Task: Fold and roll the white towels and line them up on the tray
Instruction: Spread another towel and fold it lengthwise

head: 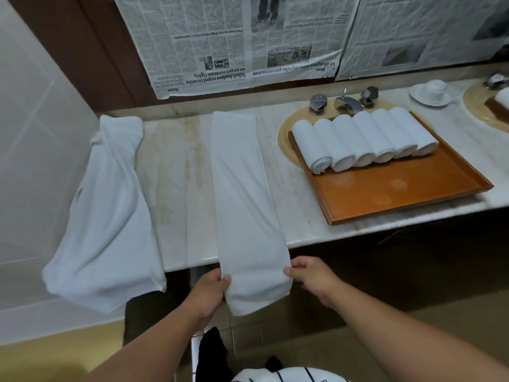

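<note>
At 6 o'clock, over edge of pale marble counter (170,175), left hand (209,289) & right hand (311,274) each pinch near-end sides of long folded white cloth towel (239,188); soft, light, floppy, so prob. best held at both corners.

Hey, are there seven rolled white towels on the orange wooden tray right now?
No, six rolled white towels lie side by side on the orange wooden tray.

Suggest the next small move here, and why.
Probably roll forward from the near end: left hand and right hand pinch the long folded white towel there, past the pale marble counter edge; six rolled white towels already line the orange wooden tray.
</note>
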